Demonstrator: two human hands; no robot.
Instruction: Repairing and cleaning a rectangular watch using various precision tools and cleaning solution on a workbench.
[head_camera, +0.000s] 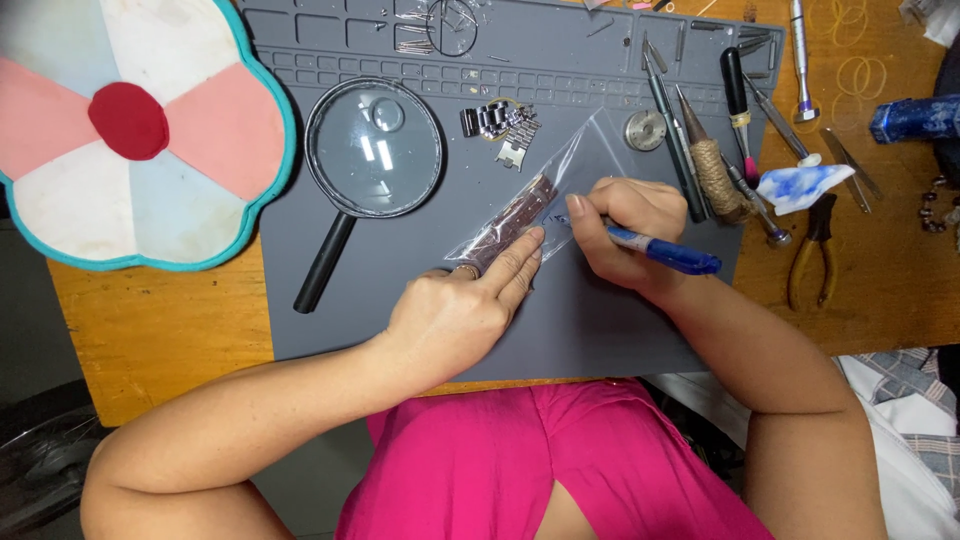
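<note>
Right hand (628, 222) pinches a blue pen (662, 252) in its fingers, tip on a clear plastic bag (545, 195) lying on the grey mat (400, 290) mid-bench. Left hand (455, 315) presses the bag flat, fingers together and extended over the brown strap (515, 218) inside. Best: keep the film taut, write on the empty part, light pressure, pin close to the pen tip.

Magnifying glass (374, 148), steel watch bracelet (500, 122) and pliers (813, 250) on grey mat (300, 310)
</note>
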